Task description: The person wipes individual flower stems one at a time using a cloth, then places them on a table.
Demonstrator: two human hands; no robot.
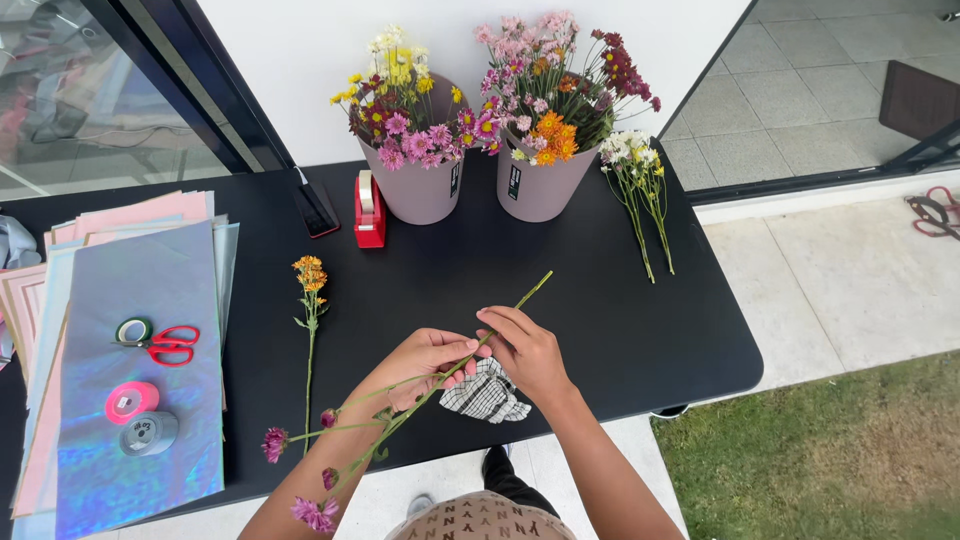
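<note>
My left hand [420,362] and my right hand [525,352] both grip one long green flower stem [520,297] above the black table [600,310]. The stem runs from the upper right down to the lower left, where small purple-pink blooms [315,512] hang over the table's near edge. The two hands touch at the fingertips. A checked black-and-white cloth [487,392] lies just under them. An orange flower [310,275] on a stem lies flat to the left of my left hand.
Two mauve buckets [420,190] [540,185] of mixed flowers stand at the back, a red tape dispenser [369,210] and a dark phone [316,210] beside them. White-yellow stems [640,180] lie at right. Wrapping paper [130,330] at left carries red-handled scissors [168,343] and ribbon rolls [131,402].
</note>
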